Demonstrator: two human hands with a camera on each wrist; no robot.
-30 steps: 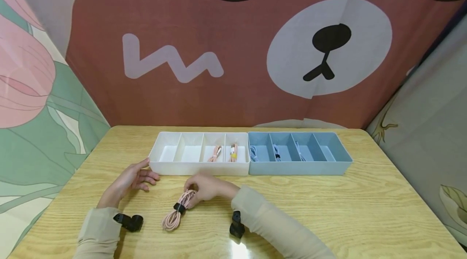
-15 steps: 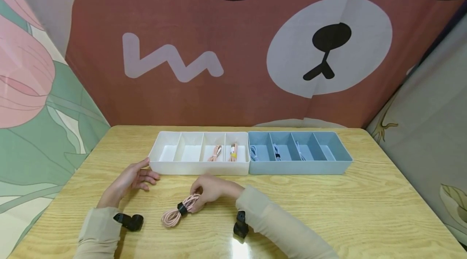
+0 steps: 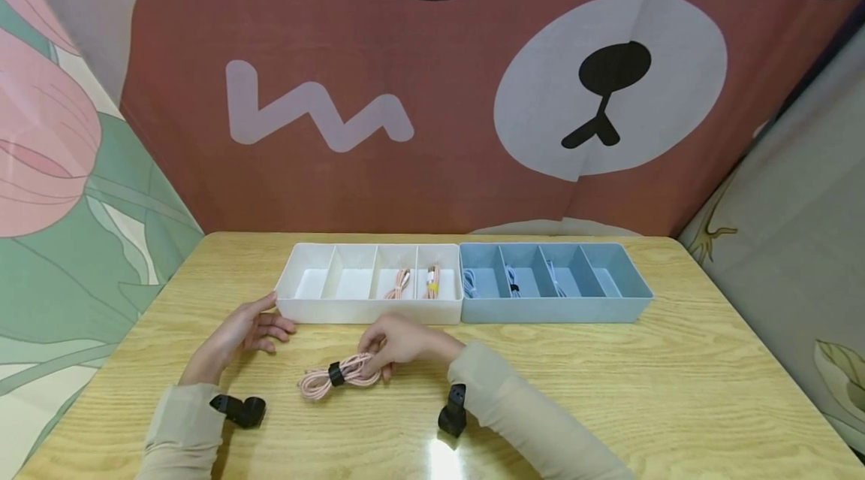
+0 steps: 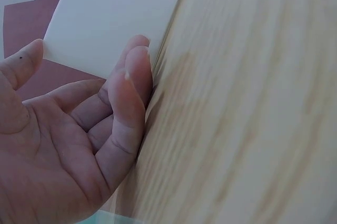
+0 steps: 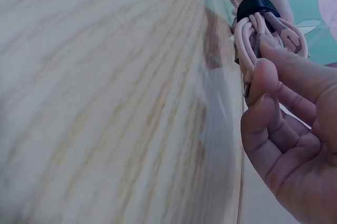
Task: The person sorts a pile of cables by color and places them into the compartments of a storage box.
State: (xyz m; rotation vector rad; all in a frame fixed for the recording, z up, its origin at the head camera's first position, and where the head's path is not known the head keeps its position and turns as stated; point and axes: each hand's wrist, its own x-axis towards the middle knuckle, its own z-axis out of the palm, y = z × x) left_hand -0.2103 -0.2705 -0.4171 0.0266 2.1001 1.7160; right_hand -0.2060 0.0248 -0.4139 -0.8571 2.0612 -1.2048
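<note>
A pink cable (image 3: 314,384), coiled into a long bundle and cinched by a black strap (image 3: 336,373), lies crosswise in front of the white divided box (image 3: 368,312). The right hand (image 3: 400,341) pinches the bundle's right end. From the right wrist, the thumb and forefinger meet on the pink loops, and a small metal connector (image 5: 246,90) pokes out beside the fingers. The left hand (image 3: 245,330) rests at the white box's front left corner, its fingers relaxed on the table. In the left wrist view, its thumb (image 4: 27,61) touches the box's corner.
Beside the white box, end to end, stands a blue divided box (image 3: 557,310). Pink cables (image 3: 399,283) lie in the white box's two right compartments; blue cables (image 3: 470,285) lie in the blue box's three left ones. A patterned curtain (image 3: 432,187) hangs behind the wooden table (image 3: 676,390).
My right hand has moved slightly right, turning the pink cable bundle from a steep slant to nearly level. The left hand has stayed at the white box's corner.
</note>
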